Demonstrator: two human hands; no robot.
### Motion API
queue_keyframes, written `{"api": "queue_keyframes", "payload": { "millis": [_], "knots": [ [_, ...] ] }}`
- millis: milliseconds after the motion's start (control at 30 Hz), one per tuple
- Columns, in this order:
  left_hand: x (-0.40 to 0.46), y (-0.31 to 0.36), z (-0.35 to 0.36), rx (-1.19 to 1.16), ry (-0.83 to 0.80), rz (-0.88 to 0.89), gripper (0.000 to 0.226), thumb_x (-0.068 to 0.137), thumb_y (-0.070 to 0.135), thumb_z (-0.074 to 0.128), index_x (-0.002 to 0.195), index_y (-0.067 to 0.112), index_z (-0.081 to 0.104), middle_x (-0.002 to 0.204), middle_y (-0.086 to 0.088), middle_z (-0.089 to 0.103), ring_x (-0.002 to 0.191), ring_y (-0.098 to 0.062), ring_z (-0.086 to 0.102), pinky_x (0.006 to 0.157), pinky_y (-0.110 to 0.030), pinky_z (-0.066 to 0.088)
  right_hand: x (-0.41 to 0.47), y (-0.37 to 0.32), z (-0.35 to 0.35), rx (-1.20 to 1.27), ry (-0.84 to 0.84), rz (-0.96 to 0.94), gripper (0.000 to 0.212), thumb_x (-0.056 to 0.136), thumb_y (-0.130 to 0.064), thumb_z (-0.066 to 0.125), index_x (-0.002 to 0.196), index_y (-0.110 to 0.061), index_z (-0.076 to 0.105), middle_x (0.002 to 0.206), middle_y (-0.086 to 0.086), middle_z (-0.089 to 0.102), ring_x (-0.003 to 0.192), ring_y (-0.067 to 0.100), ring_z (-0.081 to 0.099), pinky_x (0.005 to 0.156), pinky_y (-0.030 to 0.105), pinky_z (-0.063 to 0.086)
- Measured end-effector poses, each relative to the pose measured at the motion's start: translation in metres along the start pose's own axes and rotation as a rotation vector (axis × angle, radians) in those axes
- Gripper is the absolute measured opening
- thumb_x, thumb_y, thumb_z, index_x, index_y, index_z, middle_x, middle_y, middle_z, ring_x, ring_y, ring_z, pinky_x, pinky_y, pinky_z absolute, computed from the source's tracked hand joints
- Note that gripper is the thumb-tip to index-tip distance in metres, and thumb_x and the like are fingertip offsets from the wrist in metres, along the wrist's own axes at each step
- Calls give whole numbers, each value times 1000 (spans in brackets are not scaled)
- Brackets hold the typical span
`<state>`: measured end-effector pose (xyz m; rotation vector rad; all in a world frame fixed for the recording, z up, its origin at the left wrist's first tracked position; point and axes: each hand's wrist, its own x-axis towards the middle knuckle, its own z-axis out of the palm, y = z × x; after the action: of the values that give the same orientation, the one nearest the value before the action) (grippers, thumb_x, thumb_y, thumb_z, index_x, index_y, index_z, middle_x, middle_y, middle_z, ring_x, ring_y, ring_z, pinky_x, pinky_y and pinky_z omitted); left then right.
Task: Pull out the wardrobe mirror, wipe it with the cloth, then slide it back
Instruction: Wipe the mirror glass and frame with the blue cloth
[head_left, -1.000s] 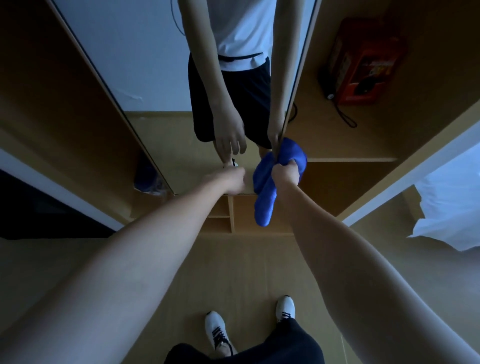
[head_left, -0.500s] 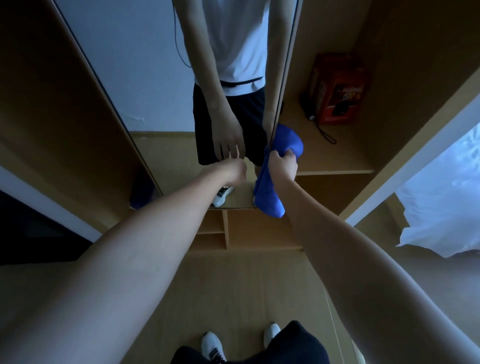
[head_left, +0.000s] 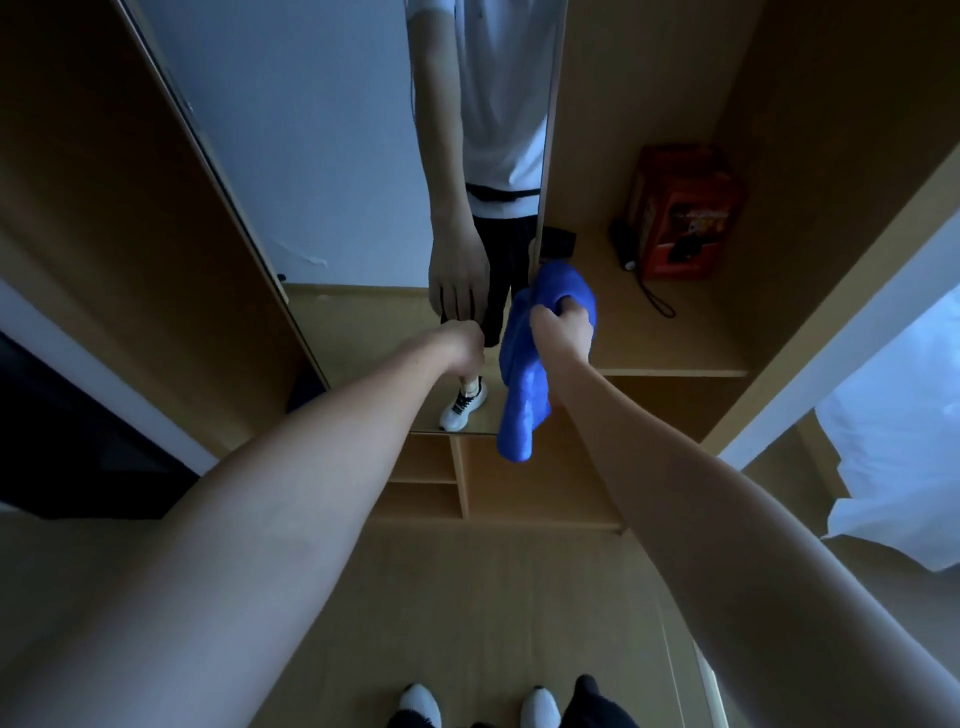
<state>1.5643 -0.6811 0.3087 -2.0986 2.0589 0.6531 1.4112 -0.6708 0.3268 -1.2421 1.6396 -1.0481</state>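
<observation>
Our view had risen and the mirror (head_left: 363, 218) showed more of itself — seemingly drawn out. Our right hand (head_left: 563, 327) clutched the cloth (head_left: 524, 405) at the mirror's right edge; our left hand (head_left: 462, 345) — grip unclear — touched the glass.

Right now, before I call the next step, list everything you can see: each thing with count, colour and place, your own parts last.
mirror: 1, frameless panel, upright at centre left of the wardrobe, showing the person's reflection
blue cloth: 1, blue, bunched at the mirror's right edge, hanging down
wardrobe: 1, light brown wood, open, around the mirror
shelf: 1, light brown, right of the mirror
red box: 1, red-orange, on the shelf
black cord: 1, black, trailing from beside the red box
small compartments: several, light brown, below the mirror
white fabric: 1, white, far right
shoes: 2, white, bottom centre on the floor
left hand: 1, against the mirror glass
right hand: 1, gripping the blue cloth
</observation>
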Motion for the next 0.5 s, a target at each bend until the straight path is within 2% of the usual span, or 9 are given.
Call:
{"api": "queue_keyframes", "payload": {
  "millis": [100, 233, 300, 367, 433, 500],
  "knots": [
    [-4, 7, -7, -40, 18, -8, 5, 87, 8, 63, 84, 3, 63, 79, -11, 61, 68, -25, 53, 61, -35, 42, 3, -1, -7, -29, -37, -41, 26, 86, -20, 54, 69, -15, 36, 66, 0, 44, 63, 20, 40, 60, 32, 34],
    [-10, 16, 5, -54, 32, -20, 12, 95, 7, 49, 90, 7, 60, 80, -9, 53, 68, -24, 47, 60, -34, 36, 8, 30, 0, -136, -128, 41, 23, 89, -19, 54, 73, -16, 39, 72, 0, 47, 74, 23, 48, 63, 30, 36],
    [-9, 17, 14, -42, 6, -31, 15, 95, 7, 45, 85, 10, 55, 78, -6, 49, 66, -23, 45, 58, -31, 34, 10, 52, 7, -173, -177, 97, 13, 93, -19, 52, 84, -11, 46, 77, 1, 50, 81, 25, 53, 63, 28, 38],
    [-6, 15, 25, -22, -23, -55, 18, 96, 10, 44, 79, 12, 49, 76, -6, 47, 64, -21, 43, 55, -31, 30, 15, 73, 16, -202, -217, 158, 19, 96, -22, 51, 104, -5, 52, 91, 7, 57, 95, 31, 57, 71, 30, 41],
    [-3, 12, 33, 8, -48, -72, 15, 97, 10, 44, 85, 13, 53, 83, -8, 49, 68, -24, 44, 54, -32, 29, 20, 86, 26, -207, -216, 207, 33, 98, -23, 50, 120, 1, 54, 111, 17, 61, 109, 34, 57, 79, 31, 42],
    [-2, 9, 37, 35, -70, -97, 15, 96, 12, 46, 95, 16, 60, 91, -7, 55, 76, -27, 50, 55, -31, 32, 22, 86, 31, -203, -212, 231, 34, 100, -21, 48, 124, 3, 55, 121, 20, 60, 114, 34, 57, 81, 29, 41]
  ]
}}
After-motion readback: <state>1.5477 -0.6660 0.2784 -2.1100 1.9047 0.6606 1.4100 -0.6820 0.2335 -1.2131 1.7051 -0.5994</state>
